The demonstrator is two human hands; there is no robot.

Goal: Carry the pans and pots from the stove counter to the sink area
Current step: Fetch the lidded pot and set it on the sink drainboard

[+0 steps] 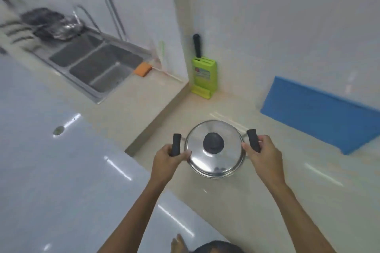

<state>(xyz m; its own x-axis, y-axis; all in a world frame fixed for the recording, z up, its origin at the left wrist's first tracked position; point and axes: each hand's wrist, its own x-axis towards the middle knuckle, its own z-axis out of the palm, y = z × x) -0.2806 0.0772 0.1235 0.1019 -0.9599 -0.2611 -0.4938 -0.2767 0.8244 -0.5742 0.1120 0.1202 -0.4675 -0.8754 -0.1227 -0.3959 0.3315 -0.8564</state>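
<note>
Steel shows first at the far left: a double sink (96, 65) is set into the bench (144, 109), with dark pans (51, 24) stacked beside it, though blur makes it hard to say how many are there. An orange sponge (142, 69) lies just beside the sink's right end. Further right, a green knife block (203, 77) stands in the corner, and a blue board (320, 113) leans against the wall.

In the foreground a lidded pot (214, 150) is held over the bench, well apart from the sink. Its left handle (175, 145) is clenched in the left hand (168, 160), and its right handle (254, 140) is gripped by the right hand (265, 156). The pot seems to be lifted clear of the bench, but contact underneath cannot be ruled out from this angle.

The carry to the sink is judged barely begun. The lid (213, 146) is only resting on the pot, untouched by either hand, so it could slide off if the pot were tipped during the turn to the left. The raised wall corner between pot and sink could also be clipped if the swing were cut too close. Little room is left by the pans beside the sink, so a careless set-down might knock them.
</note>
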